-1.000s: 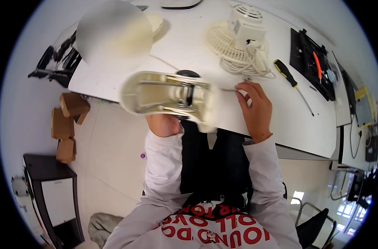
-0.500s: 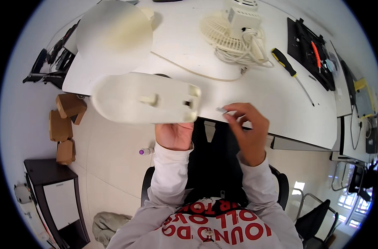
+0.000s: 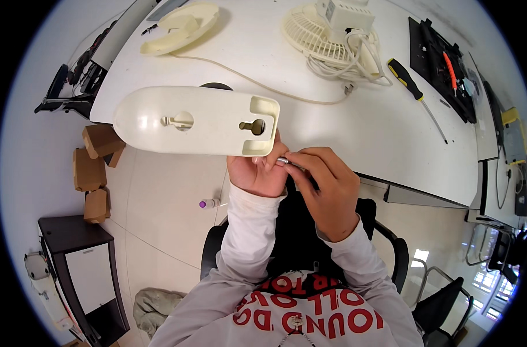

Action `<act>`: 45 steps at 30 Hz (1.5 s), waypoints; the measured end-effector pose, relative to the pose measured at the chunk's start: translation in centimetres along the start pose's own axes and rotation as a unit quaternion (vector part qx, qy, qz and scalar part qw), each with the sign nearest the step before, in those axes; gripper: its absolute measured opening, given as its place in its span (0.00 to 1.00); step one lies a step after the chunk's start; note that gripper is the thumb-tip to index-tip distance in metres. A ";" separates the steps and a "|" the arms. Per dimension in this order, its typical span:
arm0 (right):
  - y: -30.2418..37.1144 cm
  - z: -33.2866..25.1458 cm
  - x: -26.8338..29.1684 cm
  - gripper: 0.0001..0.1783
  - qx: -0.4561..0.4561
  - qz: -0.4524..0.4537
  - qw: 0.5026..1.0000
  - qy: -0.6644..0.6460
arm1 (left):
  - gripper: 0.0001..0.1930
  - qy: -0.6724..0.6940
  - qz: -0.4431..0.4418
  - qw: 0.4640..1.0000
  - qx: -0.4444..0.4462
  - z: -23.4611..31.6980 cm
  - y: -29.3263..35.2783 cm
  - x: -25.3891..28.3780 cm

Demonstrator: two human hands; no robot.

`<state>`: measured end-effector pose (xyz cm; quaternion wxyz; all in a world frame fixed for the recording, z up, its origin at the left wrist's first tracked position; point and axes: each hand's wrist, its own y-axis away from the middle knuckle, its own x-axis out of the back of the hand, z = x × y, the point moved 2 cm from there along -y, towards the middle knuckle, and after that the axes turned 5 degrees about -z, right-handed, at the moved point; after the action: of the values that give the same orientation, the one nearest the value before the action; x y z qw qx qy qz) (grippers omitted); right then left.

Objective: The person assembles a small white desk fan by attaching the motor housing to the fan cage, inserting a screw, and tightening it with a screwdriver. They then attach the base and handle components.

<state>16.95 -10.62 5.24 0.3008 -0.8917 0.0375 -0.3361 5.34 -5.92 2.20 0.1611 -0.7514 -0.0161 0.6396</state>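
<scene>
A long cream plastic housing [image 3: 208, 113], rounded at its left end, is held level over the table's front edge. Two cut-outs and recessed corners show on its upper face. My left hand [image 3: 260, 173] grips it from below at the right end, with some fingers hidden behind it. Pinched in my right hand [image 3: 327, 188], between thumb and forefinger, is a small silvery metal cylinder [image 3: 282, 161]. It lies against the fingers of my left hand, just beside the housing's near right corner.
On the white table [image 3: 385, 139] lie a cream fan [image 3: 309, 32] with bundled cord, a yellow-and-black screwdriver [image 3: 411, 84], a black tool case [image 3: 440, 69] and a curved cream cover [image 3: 199, 29] at far left. Cardboard boxes [image 3: 90, 170] and a dark cabinet [image 3: 78, 254] stand left.
My right hand has moved left, bringing the metal cylinder to my left fingers. The housing has shifted up and left and turned; a large pale disc behind it no longer shows.
</scene>
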 end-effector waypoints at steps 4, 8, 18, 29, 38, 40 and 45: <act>0.1 0.2 -0.1 0.12 0.028 0.010 0.999 0.030 | 0.09 -0.001 -0.002 1.000 0.000 0.4 -0.1 0.8; 0.1 0.9 0.2 0.14 -0.014 -0.005 1.000 -0.022 | 0.09 0.009 0.015 1.000 -0.002 0.1 -0.7 1.0; -2.0 10.4 11.2 0.18 -0.151 0.132 0.955 0.217 | 0.06 0.068 0.084 0.994 0.013 1.1 -1.8 0.9; -5.7 22.1 13.8 0.19 -0.150 -0.070 0.874 0.458 | 0.02 0.174 0.043 0.984 0.004 0.8 0.0 -2.1; 0.1 7.4 20.5 0.21 -0.243 0.088 0.944 0.203 | 0.05 0.175 0.047 0.984 -0.006 2.0 0.6 -2.4; 2.5 6.1 20.8 0.21 -0.119 0.157 0.979 -0.044 | 0.06 0.164 0.031 0.986 -0.008 2.4 0.8 -1.5; 4.3 3.6 13.2 0.25 -0.094 0.130 0.832 -0.531 | 0.04 0.185 0.057 0.981 -0.011 2.8 0.6 -1.0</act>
<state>29.95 -15.88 8.34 0.2301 -0.9437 0.0186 0.2369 2.32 -6.09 2.66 0.1164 -0.8582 0.0499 0.4975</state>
